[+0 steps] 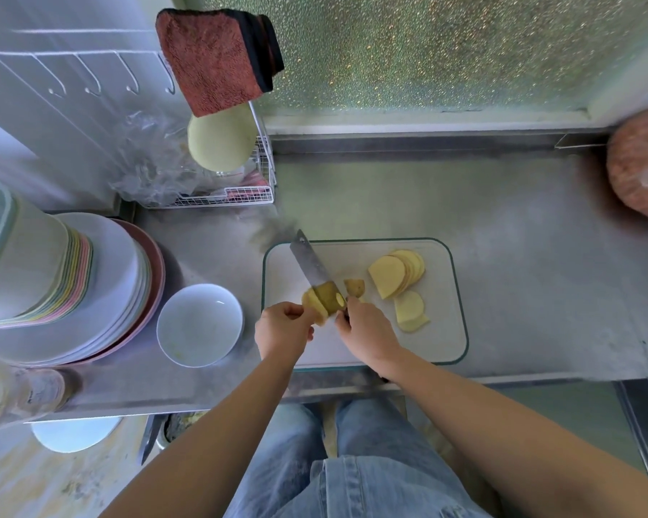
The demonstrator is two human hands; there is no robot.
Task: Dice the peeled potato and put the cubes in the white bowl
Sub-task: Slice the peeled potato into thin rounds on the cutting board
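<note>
your left hand sits at the near left of the cutting board, its fingers curled to pinch the potato piece and steady it on the board. your right hand is clenched around the handle of the knife, just right of the potato; the handle itself is mostly hidden under your fingers. the blade runs from that hand toward the far left, past the board's far edge. its near part meets the potato and seems to be partway into it, though the blur there makes the depth of the cut hard to judge. 1 small offcut lies just beyond your right hand. further right on the board, a fanned stack of slices leans over, and a few flat slices lie nearer you. the white bowl stands on the steel counter just left of the board, near your left hand. a tall stack of plates stands left of the bowl.
</note>
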